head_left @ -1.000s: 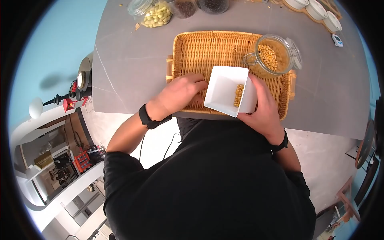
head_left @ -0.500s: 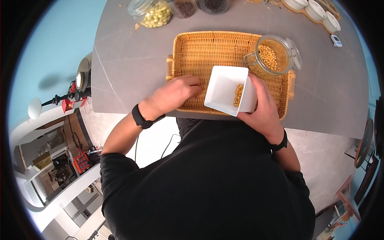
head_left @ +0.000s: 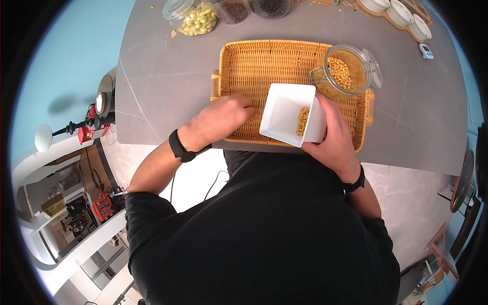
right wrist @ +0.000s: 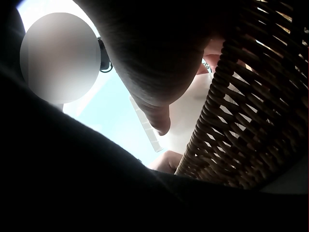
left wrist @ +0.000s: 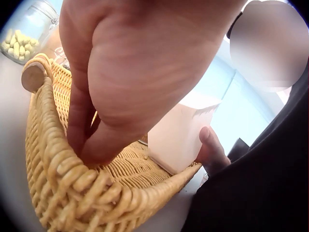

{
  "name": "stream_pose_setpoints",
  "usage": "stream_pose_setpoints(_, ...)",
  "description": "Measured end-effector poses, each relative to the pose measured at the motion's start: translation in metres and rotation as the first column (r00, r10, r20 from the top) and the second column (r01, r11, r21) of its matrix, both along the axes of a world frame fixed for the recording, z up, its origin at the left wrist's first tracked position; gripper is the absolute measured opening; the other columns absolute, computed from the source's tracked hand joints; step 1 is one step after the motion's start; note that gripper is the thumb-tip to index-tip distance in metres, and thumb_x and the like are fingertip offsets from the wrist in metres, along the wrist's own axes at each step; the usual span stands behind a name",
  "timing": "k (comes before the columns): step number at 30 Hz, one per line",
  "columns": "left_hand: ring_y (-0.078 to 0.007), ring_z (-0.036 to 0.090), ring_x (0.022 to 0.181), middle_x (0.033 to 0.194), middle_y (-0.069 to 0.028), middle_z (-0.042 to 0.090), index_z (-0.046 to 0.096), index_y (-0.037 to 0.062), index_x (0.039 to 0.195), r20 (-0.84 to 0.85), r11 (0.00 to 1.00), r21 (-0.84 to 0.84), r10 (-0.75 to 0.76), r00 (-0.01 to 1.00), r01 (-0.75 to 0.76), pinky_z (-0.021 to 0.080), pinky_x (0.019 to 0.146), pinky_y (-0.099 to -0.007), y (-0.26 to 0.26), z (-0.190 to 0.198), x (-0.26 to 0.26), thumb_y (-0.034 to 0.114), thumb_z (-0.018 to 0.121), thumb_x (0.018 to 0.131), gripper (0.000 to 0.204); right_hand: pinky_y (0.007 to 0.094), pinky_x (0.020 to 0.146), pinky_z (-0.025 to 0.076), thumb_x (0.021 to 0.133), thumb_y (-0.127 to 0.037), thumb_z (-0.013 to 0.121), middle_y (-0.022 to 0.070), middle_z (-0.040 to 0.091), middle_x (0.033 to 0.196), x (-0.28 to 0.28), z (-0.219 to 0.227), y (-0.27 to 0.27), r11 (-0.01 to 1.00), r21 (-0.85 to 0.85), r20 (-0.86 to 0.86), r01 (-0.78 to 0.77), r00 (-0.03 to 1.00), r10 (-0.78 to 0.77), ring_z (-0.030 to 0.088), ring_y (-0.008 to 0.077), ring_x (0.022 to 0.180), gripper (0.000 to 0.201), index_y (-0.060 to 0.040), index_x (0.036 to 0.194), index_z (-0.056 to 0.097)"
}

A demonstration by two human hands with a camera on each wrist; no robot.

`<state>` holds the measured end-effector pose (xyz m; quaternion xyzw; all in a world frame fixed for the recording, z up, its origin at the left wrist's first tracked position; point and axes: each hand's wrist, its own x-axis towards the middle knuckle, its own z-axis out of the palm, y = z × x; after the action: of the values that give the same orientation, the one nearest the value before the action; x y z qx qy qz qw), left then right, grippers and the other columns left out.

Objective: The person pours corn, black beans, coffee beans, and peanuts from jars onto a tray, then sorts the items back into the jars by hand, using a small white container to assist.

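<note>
My right hand (head_left: 333, 140) grips a white square-mouthed container (head_left: 284, 109) from its right side, thumb toward me and fingers along the far side. The container tilts with its mouth toward the left, and a small heap of yellow corn kernels (head_left: 303, 121) lies inside. Over the left part of the wicker tray (head_left: 269, 46), my left hand (head_left: 223, 119) reaches down with bent fingers. In the left wrist view its thumb (left wrist: 104, 142) and fingers come together low inside the tray; the rim hides the tips, so I cannot tell whether they pinch anything.
An open glass jar (head_left: 366, 66) of corn kernels stands in the tray's right end, its lid hanging at the right. Along the back are a jar of pale green pieces (head_left: 198, 20), two dark-filled jars (head_left: 269, 6), white dishes (head_left: 399, 12) and a small timer (head_left: 426, 51).
My left hand has drawn slightly left, away from the container, and its fingers are more gathered. The right hand and the container stay in place.
</note>
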<state>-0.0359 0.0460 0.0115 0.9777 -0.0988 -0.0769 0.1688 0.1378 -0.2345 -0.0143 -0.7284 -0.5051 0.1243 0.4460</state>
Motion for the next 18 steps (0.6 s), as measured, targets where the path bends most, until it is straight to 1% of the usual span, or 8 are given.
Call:
stream_pose_setpoints(6,-0.0392,0.074,0.09,0.098,-0.0165,0.072,0.075,-0.0031,0.102,0.038,0.997,-0.053,0.055,0.998,-0.053,0.062,0.08,-0.0471,0.009,-0.004,0.001,-0.004,0.076,0.086,0.017,0.0527,0.113,0.057,0.071,-0.018,0.106,0.0243,0.064,0.152,0.001,-0.001,0.0,1.0,0.008,-0.002,-0.011,1.0,0.011,0.065,0.0459,0.138,0.109,0.0,0.162,0.049)
stream_pose_setpoints(8,-0.038,0.074,0.089,0.099,-0.016,0.072,0.075,-0.0025,0.102,0.108,0.991,-0.096,0.101,0.989,-0.091,0.062,0.079,-0.0458,0.015,0.014,0.008,-0.007,0.079,0.083,0.02,0.0526,0.113,0.057,0.07,-0.018,0.106,0.0242,0.064,0.152,0.002,-0.002,0.0,1.0,0.016,0.002,-0.007,1.0,0.007,0.065,0.0458,0.138,0.109,0.0001,0.162,0.049)
stream_pose_setpoints(9,-0.0371,0.074,0.09,0.099,-0.0152,0.072,0.075,-0.0016,0.104,0.101,0.976,-0.167,0.155,0.983,-0.137,0.062,0.08,-0.0448,0.015,0.029,0.014,-0.007,0.081,0.082,0.023,0.0525,0.113,0.057,0.07,-0.018,0.106,0.0241,0.064,0.152,0.001,-0.002,-0.001,1.0,0.018,0.006,0.0,1.0,0.0,0.065,0.0457,0.138,0.109,0.0001,0.162,0.049)
stream_pose_setpoints(11,-0.0353,0.075,0.094,0.101,-0.0137,0.073,0.075,0.0002,0.106,0.073,0.921,-0.304,0.279,0.958,-0.245,0.062,0.081,-0.043,0.009,0.073,0.022,-0.008,0.083,0.08,0.029,0.0523,0.113,0.057,0.071,-0.017,0.106,0.0238,0.064,0.152,0.0,-0.003,-0.002,1.0,0.016,0.006,0.001,1.0,-0.001,0.065,0.0455,0.138,0.108,-0.0001,0.161,0.05)
stream_pose_setpoints(14,-0.0343,0.076,0.096,0.103,-0.0118,0.074,0.076,0.0032,0.109,0.241,0.927,-0.374,0.073,0.968,0.023,0.063,0.082,-0.0422,-0.016,0.085,0.04,-0.006,0.084,0.083,0.028,0.052,0.114,0.056,0.071,-0.017,0.105,0.0234,0.064,0.153,0.001,-0.005,0.002,1.0,0.013,-0.017,-0.012,1.0,0.012,0.065,0.0452,0.138,0.107,-0.0004,0.161,0.051)
stream_pose_setpoints(15,-0.0348,0.076,0.097,0.101,-0.0113,0.074,0.078,0.0032,0.107,0.183,0.919,-0.389,0.017,0.983,0.056,0.063,0.081,-0.0426,-0.025,0.083,0.045,-0.007,0.084,0.084,0.026,0.052,0.114,0.056,0.071,-0.017,0.105,0.0233,0.064,0.153,0.0,-0.005,0.002,1.0,0.006,-0.037,-0.009,0.999,0.009,0.065,0.0452,0.138,0.107,-0.0005,0.161,0.05)
stream_pose_setpoints(17,-0.0348,0.076,0.098,0.1,-0.012,0.074,0.078,0.0019,0.106,0.208,0.931,-0.346,-0.047,0.977,0.119,0.063,0.082,-0.0427,-0.029,0.066,0.05,-0.007,0.084,0.084,0.024,0.052,0.113,0.056,0.071,-0.017,0.105,0.0233,0.064,0.153,0.002,-0.004,0.0,1.0,0.01,-0.047,-0.004,0.999,0.005,0.066,0.0452,0.138,0.106,-0.0005,0.161,0.05)
stream_pose_setpoints(18,-0.0345,0.075,0.099,0.1,-0.0123,0.075,0.078,0.0013,0.105,0.215,0.937,-0.344,0.01,0.976,0.066,0.063,0.083,-0.0428,-0.026,0.067,0.051,-0.006,0.084,0.083,0.024,0.052,0.113,0.057,0.071,-0.017,0.105,0.0234,0.064,0.153,0.003,-0.005,0.0,1.0,0.021,-0.041,-0.004,0.999,0.005,0.066,0.0452,0.138,0.106,-0.0005,0.161,0.05)
